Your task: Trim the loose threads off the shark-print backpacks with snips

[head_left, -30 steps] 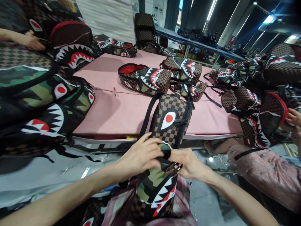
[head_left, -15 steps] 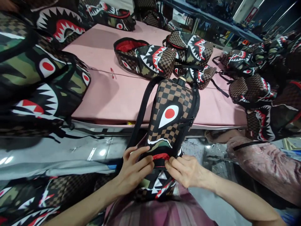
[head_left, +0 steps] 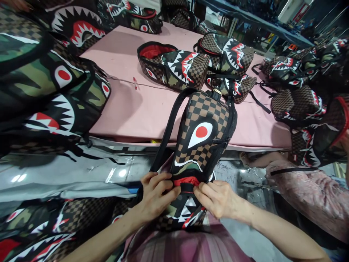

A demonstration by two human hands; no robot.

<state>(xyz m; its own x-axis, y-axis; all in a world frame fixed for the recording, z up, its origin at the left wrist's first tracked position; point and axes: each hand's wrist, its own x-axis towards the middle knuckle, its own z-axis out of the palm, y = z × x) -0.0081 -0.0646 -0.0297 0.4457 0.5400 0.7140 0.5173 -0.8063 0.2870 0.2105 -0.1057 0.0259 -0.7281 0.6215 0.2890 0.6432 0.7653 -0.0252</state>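
Observation:
A brown-and-black checkered backpack [head_left: 203, 112] with a red eye print and a shark-tooth camouflage front leans from my lap against the table edge. My left hand [head_left: 158, 193] grips the edge of its opening on the left side, fingers closed on the fabric. On the right side of the same opening, my right hand [head_left: 215, 196] pinches the edge. Between the two hands the red lining [head_left: 187, 181] shows in a narrow gap. A black shoulder strap [head_left: 170, 127] arches along the bag's left side. My fingertips are partly hidden by the fabric.
Several similar backpacks [head_left: 174, 69] lie on the pink table [head_left: 122, 109]. A large camouflage one [head_left: 62, 109] hangs over its left edge, and more bags [head_left: 54, 222] are piled at lower left. A small red item [head_left: 135, 83] lies on the table. At right sits another person [head_left: 308, 193].
The view has shifted slightly, so things appear further right. The red lining between my hands shows a little more. At far right, a bag's red-edged opening has risen into view beside another person's hand.

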